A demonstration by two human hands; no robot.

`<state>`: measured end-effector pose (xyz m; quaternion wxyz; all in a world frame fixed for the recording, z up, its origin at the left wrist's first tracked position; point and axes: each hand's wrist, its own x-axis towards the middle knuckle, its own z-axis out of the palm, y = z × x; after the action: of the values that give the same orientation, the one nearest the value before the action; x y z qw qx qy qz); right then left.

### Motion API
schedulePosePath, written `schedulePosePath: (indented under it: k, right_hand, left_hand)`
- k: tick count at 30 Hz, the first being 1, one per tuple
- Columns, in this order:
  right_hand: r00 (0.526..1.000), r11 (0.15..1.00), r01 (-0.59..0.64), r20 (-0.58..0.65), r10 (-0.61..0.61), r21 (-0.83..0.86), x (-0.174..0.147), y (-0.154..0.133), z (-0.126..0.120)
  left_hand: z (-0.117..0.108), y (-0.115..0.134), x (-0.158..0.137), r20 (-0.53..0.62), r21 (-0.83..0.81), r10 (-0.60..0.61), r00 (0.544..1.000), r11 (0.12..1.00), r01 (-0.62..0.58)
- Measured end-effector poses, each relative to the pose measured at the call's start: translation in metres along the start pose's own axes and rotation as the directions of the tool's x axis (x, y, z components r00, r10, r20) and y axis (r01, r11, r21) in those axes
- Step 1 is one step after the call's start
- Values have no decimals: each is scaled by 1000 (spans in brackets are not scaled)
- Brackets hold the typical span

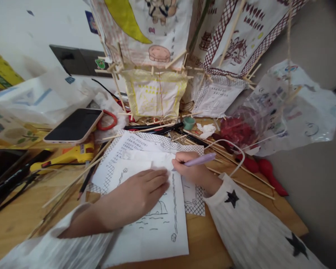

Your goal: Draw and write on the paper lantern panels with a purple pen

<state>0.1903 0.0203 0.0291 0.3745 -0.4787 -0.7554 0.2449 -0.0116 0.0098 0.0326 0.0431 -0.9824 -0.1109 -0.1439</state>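
Note:
In my right hand (189,170) is a purple pen (201,159), its tip down near the top right of a white sheet (162,244). Wavy border lines and a water scene are drawn on that sheet. My left hand (140,194) lies flat across the sheet, fingers stretched toward the pen and covering part of the drawing. Under it is another paper (194,194) with a cross-hatched border and lines of handwriting at its upper left.
A phone (74,125) rests at the left above a yellow glue gun (64,157). Thin wooden sticks (243,172) lie around the papers. Decorated paper lanterns (156,93) stand at the back. Clear plastic bags (291,112) and a red balloon (268,172) are on the right.

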Motion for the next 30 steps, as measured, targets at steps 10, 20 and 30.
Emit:
schedulePosePath:
  k: [10,20,30]
  right_hand:
    - [1000,1000,-16,18,16,1,0,-2,-2]
    - [999,999,-49,21,49,8,-1,-1,0]
    - [999,998,-49,14,49,35,-1,2,3]
  left_hand:
    - [-3,3,-1,58,44,39,998,998,-42]
    - [-8,3,1,-13,57,86,996,995,-85]
    - [-6,5,1,-2,42,65,998,997,-65]
